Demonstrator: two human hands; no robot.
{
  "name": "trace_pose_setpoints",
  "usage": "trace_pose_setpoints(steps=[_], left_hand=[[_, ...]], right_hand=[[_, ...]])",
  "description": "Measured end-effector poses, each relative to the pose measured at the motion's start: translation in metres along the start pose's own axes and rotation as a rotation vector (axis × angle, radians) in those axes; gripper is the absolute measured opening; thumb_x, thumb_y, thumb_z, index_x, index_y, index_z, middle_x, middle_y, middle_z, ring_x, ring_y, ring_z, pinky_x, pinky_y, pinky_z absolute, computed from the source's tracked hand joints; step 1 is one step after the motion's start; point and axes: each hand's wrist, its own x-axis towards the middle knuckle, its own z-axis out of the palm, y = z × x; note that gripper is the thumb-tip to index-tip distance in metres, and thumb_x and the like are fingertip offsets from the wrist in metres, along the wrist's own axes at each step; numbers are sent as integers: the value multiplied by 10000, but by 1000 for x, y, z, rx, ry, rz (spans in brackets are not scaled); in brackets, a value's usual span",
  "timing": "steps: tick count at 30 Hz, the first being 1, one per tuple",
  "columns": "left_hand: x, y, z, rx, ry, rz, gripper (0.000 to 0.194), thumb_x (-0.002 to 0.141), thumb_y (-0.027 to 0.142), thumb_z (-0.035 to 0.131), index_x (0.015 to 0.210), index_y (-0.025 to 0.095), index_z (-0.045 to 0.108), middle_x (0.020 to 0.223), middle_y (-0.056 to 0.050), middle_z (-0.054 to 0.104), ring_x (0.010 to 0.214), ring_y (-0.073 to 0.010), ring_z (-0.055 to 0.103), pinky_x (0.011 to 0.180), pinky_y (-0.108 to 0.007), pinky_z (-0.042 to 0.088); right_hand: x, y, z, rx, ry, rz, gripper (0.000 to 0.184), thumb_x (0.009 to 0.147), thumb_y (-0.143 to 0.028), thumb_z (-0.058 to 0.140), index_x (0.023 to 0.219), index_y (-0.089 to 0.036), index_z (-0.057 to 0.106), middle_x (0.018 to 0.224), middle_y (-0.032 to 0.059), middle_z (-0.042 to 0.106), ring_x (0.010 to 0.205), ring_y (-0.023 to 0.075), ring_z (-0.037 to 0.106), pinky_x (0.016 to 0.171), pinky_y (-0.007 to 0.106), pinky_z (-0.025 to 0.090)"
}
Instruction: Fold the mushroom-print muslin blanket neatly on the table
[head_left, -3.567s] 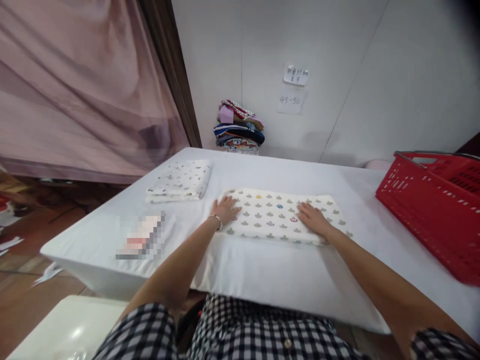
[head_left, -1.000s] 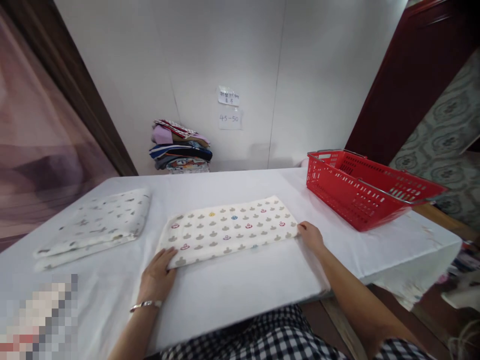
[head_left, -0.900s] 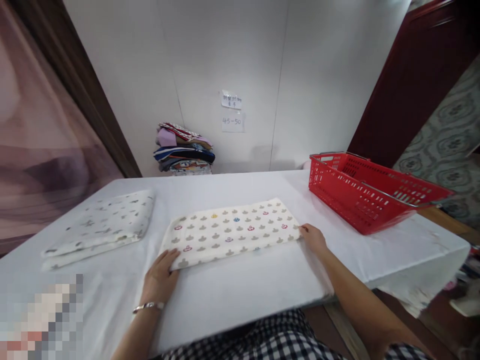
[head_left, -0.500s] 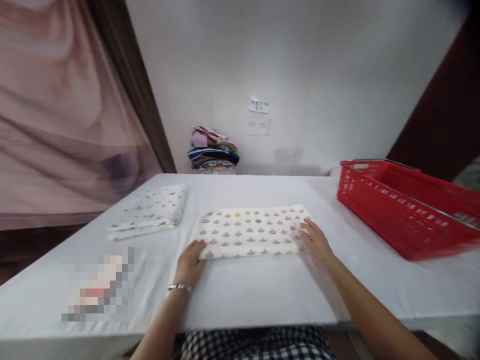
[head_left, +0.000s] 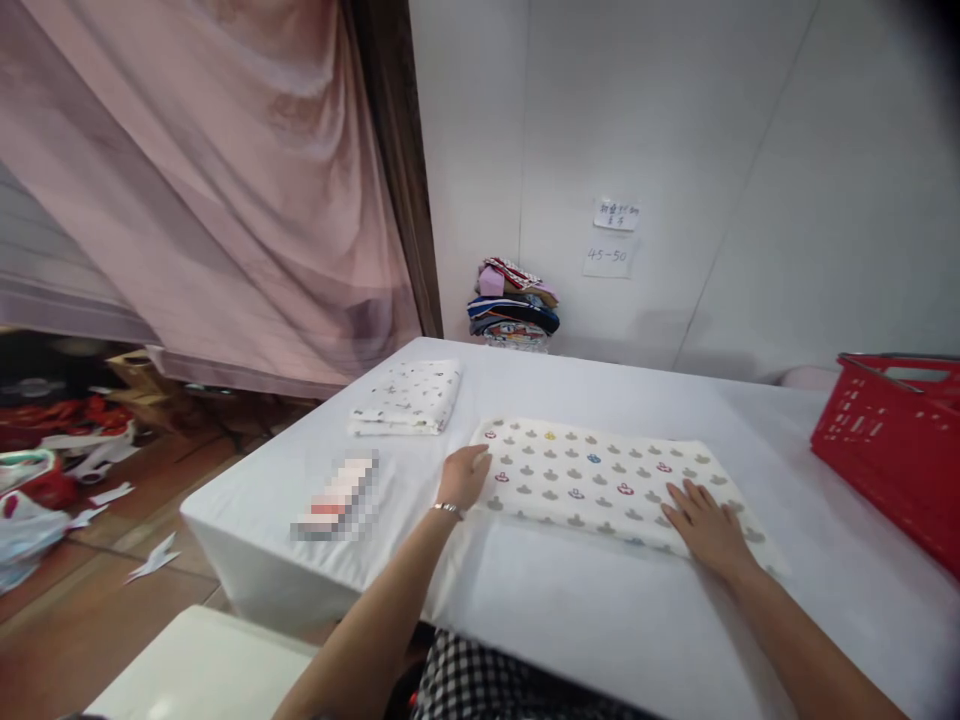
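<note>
A folded cream cloth (head_left: 559, 478) printed with grey, red, blue and yellow motifs lies flat across the table in front of me. At its left edge, my left hand (head_left: 463, 478) has its fingers curled in and closed on the border; the fingertips are partly hidden. My right hand (head_left: 705, 525) rests open on the right part of the cloth, fingers spread and palm down. Farther left on the table lies a second folded white cloth (head_left: 409, 395) with small dark prints, apart from both hands.
The white-covered table (head_left: 600, 610) carries a blurred-out flat object (head_left: 336, 497) at left and a red plastic basket (head_left: 892, 450) at right. Behind its far edge is a stack of folded fabrics (head_left: 514, 305). A white stool (head_left: 202, 665) stands at the near left.
My view has swung left. My right hand has gone from pinching the cloth's right corner to lying flat on it. My left hand has moved up the cloth's left edge from the front corner.
</note>
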Motion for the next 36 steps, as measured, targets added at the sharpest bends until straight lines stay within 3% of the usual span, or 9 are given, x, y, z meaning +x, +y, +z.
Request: trace_pose_setpoints(steps=[5, 9, 13, 19, 24, 29, 33, 36], left_hand=[[52, 25, 24, 360, -191, 224, 479, 864, 425, 423, 1283, 204, 487, 1448, -69, 363, 1348, -227, 271, 1107, -434, 212], [79, 20, 45, 469, -290, 74, 666, 856, 564, 306, 1401, 182, 311, 1518, -75, 182, 1394, -248, 119, 1113, -494, 123], [88, 6, 55, 472, -298, 0, 728, 829, 619, 259, 1424, 199, 255, 1526, -67, 153, 1400, -249, 76, 1111, -501, 97], [94, 1, 48, 333, -215, -74, 580, 845, 565, 318, 1333, 262, 404, 1485, -35, 296, 1378, -223, 181, 1097, -430, 190], [95, -6, 27, 344, -104, -268, 459, 866, 412, 359, 1214, 162, 523, 1307, -147, 514, 1252, -266, 406, 979, -380, 356], [99, -5, 15, 292, -109, -369, 459, 846, 468, 388, 1118, 158, 591, 1199, -151, 597, 1077, -263, 567, 826, -338, 446], [107, -2, 18, 272, -106, -412, 480, 822, 523, 418, 1053, 154, 621, 1130, -161, 636, 1029, -270, 598, 776, -331, 457], [112, -4, 22, 273, -93, -432, 462, 807, 520, 452, 1027, 157, 632, 1116, -167, 641, 1039, -276, 595, 778, -336, 456]], right_hand=[[0, 2, 4, -6, 42, -15, 579, 885, -516, 206, 1380, -273, 380, 1492, 30, 257, 1375, 241, 172, 1073, 508, 193], [0, 5, 8, -20, 52, -24, 576, 883, -506, 216, 1390, -274, 365, 1495, 23, 249, 1377, 234, 171, 1072, 502, 201], [0, 7, 12, -28, 81, -42, 566, 887, -498, 220, 1391, -282, 362, 1494, 18, 252, 1376, 233, 176, 1072, 500, 206], [-1, 7, 11, -61, 71, -51, 563, 886, -477, 227, 1382, -261, 382, 1490, 29, 262, 1376, 238, 173, 1074, 494, 202], [-1, 5, 10, -42, 81, -30, 569, 880, -495, 226, 1382, -274, 377, 1489, 22, 265, 1372, 239, 184, 1075, 498, 202], [-1, 5, 11, -47, 82, -40, 580, 880, -498, 215, 1388, -266, 370, 1498, 24, 239, 1376, 242, 167, 1073, 508, 197], [-2, 5, 11, -45, 91, -25, 566, 883, -484, 216, 1386, -275, 371, 1497, 21, 243, 1375, 239, 176, 1070, 507, 201], [-3, 7, 11, -83, 103, -92, 524, 879, -434, 257, 1358, -288, 412, 1487, 22, 268, 1374, 250, 176, 1061, 514, 208]])
